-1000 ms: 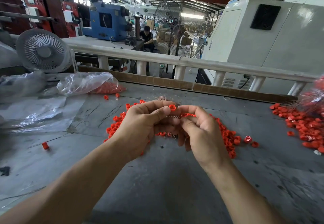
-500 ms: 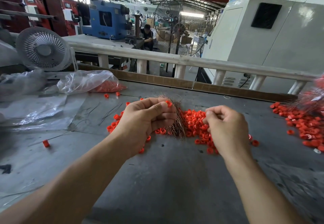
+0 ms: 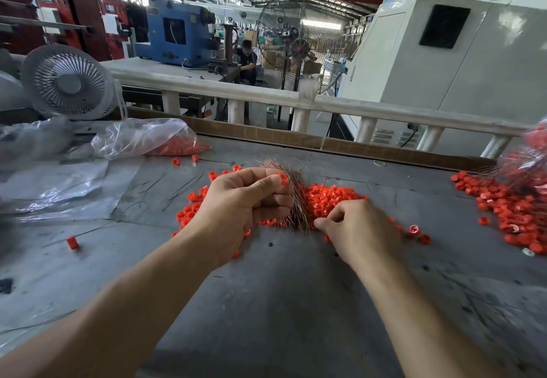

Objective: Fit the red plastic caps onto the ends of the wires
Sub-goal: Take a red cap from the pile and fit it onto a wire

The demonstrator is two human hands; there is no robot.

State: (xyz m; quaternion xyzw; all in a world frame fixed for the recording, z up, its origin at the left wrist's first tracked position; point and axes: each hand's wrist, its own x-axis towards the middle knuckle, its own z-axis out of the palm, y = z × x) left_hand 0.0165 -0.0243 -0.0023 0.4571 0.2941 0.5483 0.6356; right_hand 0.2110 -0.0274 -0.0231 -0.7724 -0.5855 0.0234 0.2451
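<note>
My left hand (image 3: 245,203) grips a bundle of thin copper wires (image 3: 296,200) upright over the grey table (image 3: 281,303). Its thumb and forefinger pinch a red cap (image 3: 283,179) at the top of the bundle. A loose pile of red caps (image 3: 328,197) lies on the table behind both hands. My right hand (image 3: 358,229) rests low on the pile, fingers curled, its thumb and forefinger touching the bottom ends of the wires. Whether it holds a cap is hidden.
A second heap of red caps (image 3: 512,209) with capped wires lies at the far right. A clear plastic bag of caps (image 3: 154,141) and plastic sheets sit at the left, by a white fan (image 3: 68,82). One stray cap (image 3: 72,242) lies front left. A cardboard strip edges the table's far side.
My right hand left the cap at the bundle's top, swung right, then dropped onto the cap pile beside the wires' lower ends. My left hand kept the bundle and cap.
</note>
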